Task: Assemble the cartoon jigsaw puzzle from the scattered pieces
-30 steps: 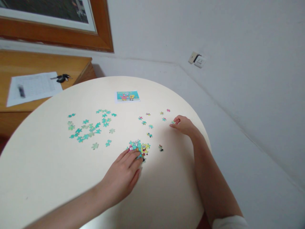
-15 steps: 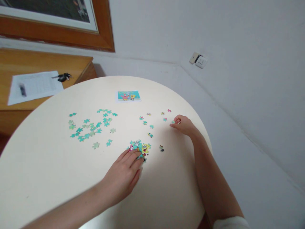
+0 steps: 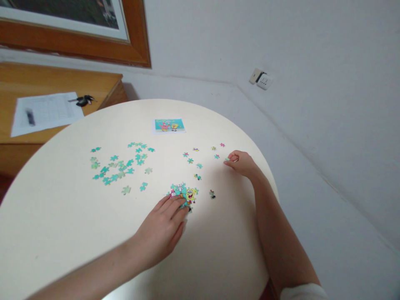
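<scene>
My left hand lies flat on the round cream table, fingers stretched out and resting on the near edge of a small joined patch of cartoon puzzle. My right hand is curled near the table's right rim, thumb and fingers pinching a small greenish puzzle piece. A few loose coloured pieces lie between the two hands. A dark piece sits just right of the joined patch.
A scatter of several teal pieces lies left of centre. A small reference picture lies at the far side. Behind the table, a wooden desk carries a paper sheet and a dark object. A wall switch is at right.
Almost nothing has moved. My right hand stays pinched on the small piece, shifting slightly. My left hand stays on the joined patch.
</scene>
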Available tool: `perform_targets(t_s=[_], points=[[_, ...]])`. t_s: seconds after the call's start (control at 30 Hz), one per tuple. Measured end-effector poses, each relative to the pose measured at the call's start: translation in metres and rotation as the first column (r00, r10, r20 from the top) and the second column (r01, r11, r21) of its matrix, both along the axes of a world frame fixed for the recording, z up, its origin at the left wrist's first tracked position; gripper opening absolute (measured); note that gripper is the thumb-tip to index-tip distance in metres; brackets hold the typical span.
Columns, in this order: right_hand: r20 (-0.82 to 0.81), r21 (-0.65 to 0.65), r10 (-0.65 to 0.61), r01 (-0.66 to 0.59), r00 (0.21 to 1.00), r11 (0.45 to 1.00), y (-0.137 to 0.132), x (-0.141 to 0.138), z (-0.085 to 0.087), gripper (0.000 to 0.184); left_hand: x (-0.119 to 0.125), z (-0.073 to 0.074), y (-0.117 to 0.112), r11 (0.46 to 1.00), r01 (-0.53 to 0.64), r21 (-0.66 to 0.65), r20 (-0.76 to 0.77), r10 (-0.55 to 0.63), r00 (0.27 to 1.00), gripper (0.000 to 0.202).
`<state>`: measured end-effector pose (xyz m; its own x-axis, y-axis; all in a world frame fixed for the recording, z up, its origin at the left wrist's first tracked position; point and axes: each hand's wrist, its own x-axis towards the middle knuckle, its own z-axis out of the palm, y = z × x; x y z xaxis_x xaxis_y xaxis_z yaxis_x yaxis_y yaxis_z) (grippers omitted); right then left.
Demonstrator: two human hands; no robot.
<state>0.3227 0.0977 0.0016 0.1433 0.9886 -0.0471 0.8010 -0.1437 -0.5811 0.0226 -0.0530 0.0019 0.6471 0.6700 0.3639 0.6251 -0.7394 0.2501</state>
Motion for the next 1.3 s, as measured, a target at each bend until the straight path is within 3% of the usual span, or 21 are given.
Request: perform_targets(t_s=[1.3], points=[[-0.009,0.039,0.050,-0.050,0.999,0.998,0.004,0.004,-0.009,0.009,0.000,0.003,0.001,1.000,0.002,-0.025,0.064,0.000,0.998,0.026]])
